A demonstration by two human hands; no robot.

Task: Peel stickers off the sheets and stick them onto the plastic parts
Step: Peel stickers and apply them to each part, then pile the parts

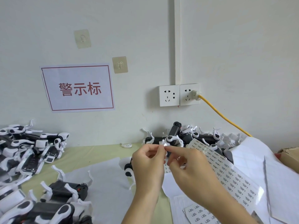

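My left hand (pixel 148 165) and my right hand (pixel 191 165) meet at the fingertips above the table and pinch a small pale sticker (pixel 163 145) between them. A black and white plastic part (pixel 128 171) lies just under my left hand, mostly hidden by it. A long sticker sheet (pixel 226 170) printed with rows of small labels slants from the part pile down to the right, under my right wrist. A second printed sheet (pixel 199 213) lies near the bottom edge.
Piles of black and white plastic parts lie at the left (pixel 30 152), bottom left (pixel 53 202) and back (pixel 186 136). Blank backing sheets (pixel 252 160) heap up on the right. A yellow cable (pixel 226 120) runs from the wall socket (pixel 189 94). A cardboard box (pixel 289 156) sits far right.
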